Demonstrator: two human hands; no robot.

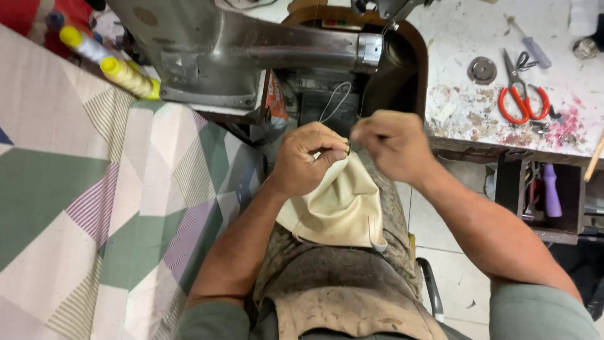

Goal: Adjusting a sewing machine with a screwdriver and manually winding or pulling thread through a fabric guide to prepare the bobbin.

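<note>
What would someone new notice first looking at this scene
First, the two hands at the centre: the left hand grips a cream fabric piece over the lap, while the right hand pinches at its top edge. Next, the red-handled scissors on the stained white bench at upper right, and the yellow thread spools at upper left.

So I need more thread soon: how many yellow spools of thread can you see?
2. One yellow thread spool lies at the upper left beside the grey sewing machine; the other sits just above-left of it. More may be hidden behind the machine.

Matt cream cloth piece (340, 204); scuffed grey metal machine (251, 44).
</note>
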